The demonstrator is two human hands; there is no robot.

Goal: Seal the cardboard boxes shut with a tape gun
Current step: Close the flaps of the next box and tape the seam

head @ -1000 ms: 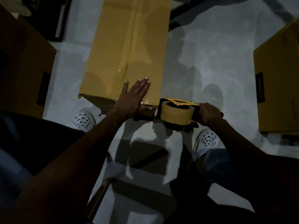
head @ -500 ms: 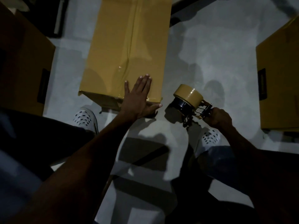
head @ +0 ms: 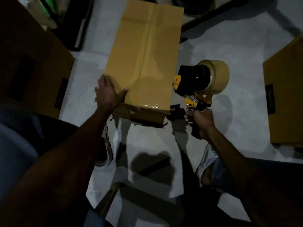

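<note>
A long brown cardboard box [head: 144,51] lies on the grey floor ahead of me, with a strip of clear tape running down its top seam and over the near end. My left hand [head: 108,91] grips the box's near left corner, thumb on top and fingers over the left side. To the right of the box, my right hand [head: 200,122] holds the black handle of a yellow tape gun [head: 196,89]. The gun is raised off the box, its brown tape roll [head: 214,76] pointing up and right.
Another cardboard box [head: 37,66] stands in shadow at the left, and one more [head: 285,95] at the right edge. Dark shelving or frame parts [head: 78,27] sit behind. My white shoes [head: 205,159] are on the floor below the box.
My right hand lifted the tape gun away from the box's near end and up beside its right side. My left hand slid from the top near the right to the near left corner.
</note>
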